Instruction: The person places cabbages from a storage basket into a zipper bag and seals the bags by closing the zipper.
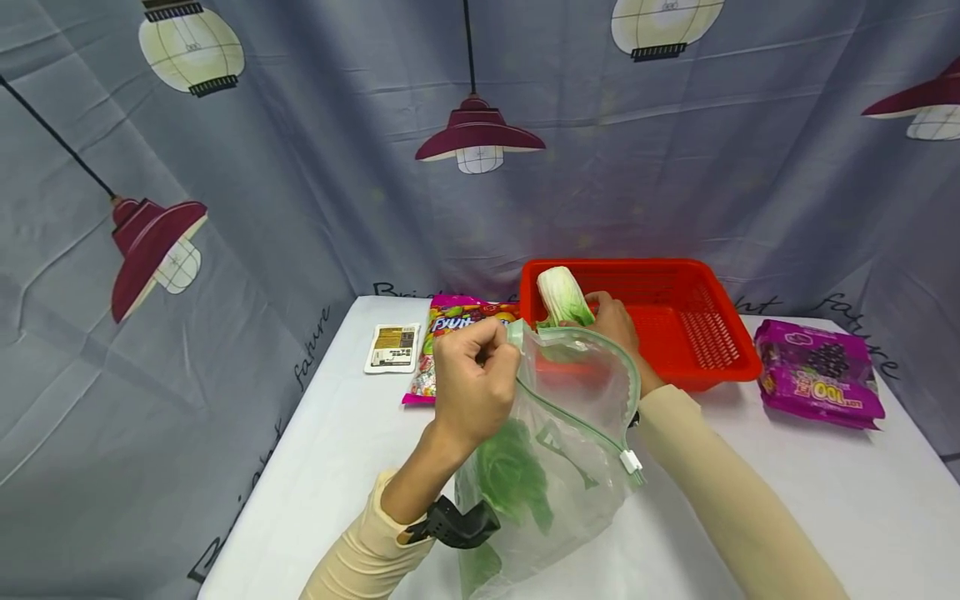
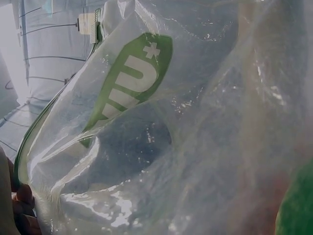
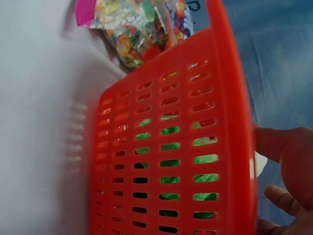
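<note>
Head cam sits above the table (image 1: pixel 825 500), facing forward and down, wide view, curtain (image 1: pixel 600 192) at 12 o'clock, basket (image 1: pixel 708 329) at 3. Left wrist cam is very near the zip bag (image 1: pixel 588 496), film filling most of frame; head shares that bag, at 5 o'clock. Right wrist cam is rolled sideways, close on basket's slotted wall, table at 9, curtain at 3; basket plus candy bag (image 3: pixel 134 29) (12 o'clock) shared with head.

right hand (image 3: pixel 297 169) edge-cropped | bagged greens (image 1: pixel 513 471) hazy | packet print (image 1: pixel 393 358) illegible

A candy bag (image 1: pixel 448 317) lies beside a small pack (image 1: pixel 393 348) (brown-labelled), a purple packet (image 1: pixel 819 373) well apart.
</note>
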The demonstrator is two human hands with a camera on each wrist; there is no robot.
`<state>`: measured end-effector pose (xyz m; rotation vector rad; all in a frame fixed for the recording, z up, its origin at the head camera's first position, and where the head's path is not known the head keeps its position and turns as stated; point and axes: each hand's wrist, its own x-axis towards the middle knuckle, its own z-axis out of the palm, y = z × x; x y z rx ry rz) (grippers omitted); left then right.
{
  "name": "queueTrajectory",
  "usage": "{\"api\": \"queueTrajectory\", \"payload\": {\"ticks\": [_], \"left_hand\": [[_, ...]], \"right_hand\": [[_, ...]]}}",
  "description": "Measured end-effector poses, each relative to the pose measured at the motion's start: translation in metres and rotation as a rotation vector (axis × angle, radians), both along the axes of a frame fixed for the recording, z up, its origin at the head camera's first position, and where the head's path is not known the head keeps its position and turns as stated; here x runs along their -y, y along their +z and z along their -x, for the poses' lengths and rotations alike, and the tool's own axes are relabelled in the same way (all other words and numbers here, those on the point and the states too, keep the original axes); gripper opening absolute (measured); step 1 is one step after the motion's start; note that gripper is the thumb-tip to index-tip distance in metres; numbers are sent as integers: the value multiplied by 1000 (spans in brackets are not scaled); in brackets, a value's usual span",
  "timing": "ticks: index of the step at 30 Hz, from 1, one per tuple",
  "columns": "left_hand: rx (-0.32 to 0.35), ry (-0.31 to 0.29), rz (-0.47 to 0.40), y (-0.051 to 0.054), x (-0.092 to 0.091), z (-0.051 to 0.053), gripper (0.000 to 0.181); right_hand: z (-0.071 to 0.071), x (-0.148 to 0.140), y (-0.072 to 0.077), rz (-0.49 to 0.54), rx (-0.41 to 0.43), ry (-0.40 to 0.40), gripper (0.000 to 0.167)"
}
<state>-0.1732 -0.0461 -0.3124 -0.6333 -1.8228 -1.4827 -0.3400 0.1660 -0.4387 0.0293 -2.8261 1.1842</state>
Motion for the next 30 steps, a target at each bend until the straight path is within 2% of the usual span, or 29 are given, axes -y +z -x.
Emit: {"api": "queueTrajectory", "payload": {"ticks": [5, 12, 19, 22, 26, 30], "left_hand": [[1, 4, 0, -1, 1, -1, 24], [-13, 0, 4, -2, 2, -1, 23], [-33, 21, 18, 0, 2, -3, 23], [-37, 33, 23, 0, 2, -3, 23], [-33, 44, 22, -1, 4, -3, 23], [-28, 47, 13, -2, 6, -3, 23]], "right_hand": [[7, 4, -4, -32, 35, -50, 77], [15, 4, -12, -84, 75, -54, 78], [25, 5, -17, -147, 148, -57, 79], [28, 6, -15, -191, 180, -78, 64], [31, 3, -11, -228, 181, -57, 36], [31, 1, -9, -225, 132, -26, 35]]}}
